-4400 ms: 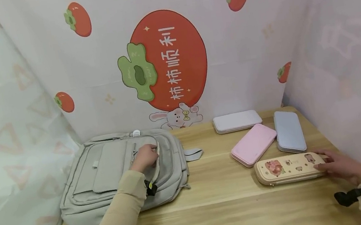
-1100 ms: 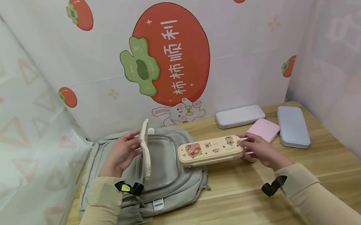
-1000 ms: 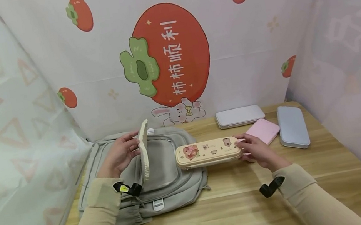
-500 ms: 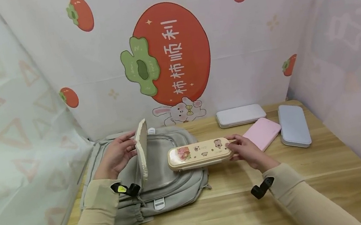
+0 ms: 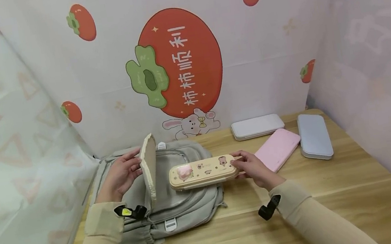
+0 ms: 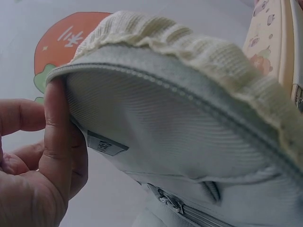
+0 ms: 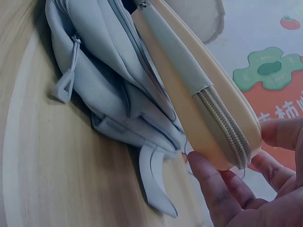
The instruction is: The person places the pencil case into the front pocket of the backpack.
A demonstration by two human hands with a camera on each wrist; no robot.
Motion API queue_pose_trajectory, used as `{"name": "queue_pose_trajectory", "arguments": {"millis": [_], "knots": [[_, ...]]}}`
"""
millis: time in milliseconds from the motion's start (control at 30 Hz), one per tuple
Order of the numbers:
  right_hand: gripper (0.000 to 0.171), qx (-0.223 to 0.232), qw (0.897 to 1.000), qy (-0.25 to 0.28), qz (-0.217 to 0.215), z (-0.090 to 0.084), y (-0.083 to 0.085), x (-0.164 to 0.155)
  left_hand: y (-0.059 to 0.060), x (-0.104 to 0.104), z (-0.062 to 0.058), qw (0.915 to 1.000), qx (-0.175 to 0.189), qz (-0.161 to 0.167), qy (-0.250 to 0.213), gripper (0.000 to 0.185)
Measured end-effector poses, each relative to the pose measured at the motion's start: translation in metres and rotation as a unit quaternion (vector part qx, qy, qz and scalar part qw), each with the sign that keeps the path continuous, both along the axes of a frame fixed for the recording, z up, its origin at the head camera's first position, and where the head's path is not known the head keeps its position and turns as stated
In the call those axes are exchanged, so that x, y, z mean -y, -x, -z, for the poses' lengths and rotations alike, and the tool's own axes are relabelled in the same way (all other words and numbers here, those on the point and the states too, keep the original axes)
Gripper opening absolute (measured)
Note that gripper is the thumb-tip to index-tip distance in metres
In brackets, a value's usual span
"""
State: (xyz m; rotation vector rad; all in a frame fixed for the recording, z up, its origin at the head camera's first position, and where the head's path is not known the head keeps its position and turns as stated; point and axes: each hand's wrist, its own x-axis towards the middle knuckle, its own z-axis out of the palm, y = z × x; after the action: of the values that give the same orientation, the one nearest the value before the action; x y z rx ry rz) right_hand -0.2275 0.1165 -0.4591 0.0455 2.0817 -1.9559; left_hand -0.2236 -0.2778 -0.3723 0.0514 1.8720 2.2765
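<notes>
A grey backpack (image 5: 177, 204) lies flat on the wooden table (image 5: 257, 231) at the left. My left hand (image 5: 120, 176) pinches its raised front flap (image 5: 148, 165), holding it upright; the left wrist view shows my thumb on the flap (image 6: 156, 118) edge. My right hand (image 5: 253, 168) grips the right end of a cream pencil case (image 5: 203, 171) with cartoon prints, held level above the backpack's right side. In the right wrist view the cream case (image 7: 199, 90) shows its zipper edge over the backpack (image 7: 109, 71), fingers curled round its end.
Three more cases lie at the back right: a white case (image 5: 257, 126), a pink case (image 5: 277, 150) and a grey-blue case (image 5: 314, 136). Printed fabric walls close in the table on the left, back and right.
My right hand has picked up the cream case from the right side of the table and carried it leftward over the backpack. My left hand lifted the flap and keeps it raised.
</notes>
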Motion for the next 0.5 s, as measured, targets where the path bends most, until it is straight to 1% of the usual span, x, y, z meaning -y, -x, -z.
{"name": "queue_pose_trajectory", "arguments": {"millis": [267,400,500], "knots": [[0.038,0.000,1.000,-0.001,-0.013,0.002,0.001,0.022,-0.001,-0.005,0.002,0.9999,-0.003,-0.013,0.008,0.055],[0.038,-0.001,1.000,-0.002,-0.019,0.002,0.002,0.030,-0.001,-0.006,0.001,0.9997,0.002,-0.022,0.003,0.056],[0.037,-0.004,1.000,0.001,-0.019,0.004,0.003,0.037,-0.002,-0.005,0.000,0.9998,0.003,-0.021,0.001,0.056]]}}
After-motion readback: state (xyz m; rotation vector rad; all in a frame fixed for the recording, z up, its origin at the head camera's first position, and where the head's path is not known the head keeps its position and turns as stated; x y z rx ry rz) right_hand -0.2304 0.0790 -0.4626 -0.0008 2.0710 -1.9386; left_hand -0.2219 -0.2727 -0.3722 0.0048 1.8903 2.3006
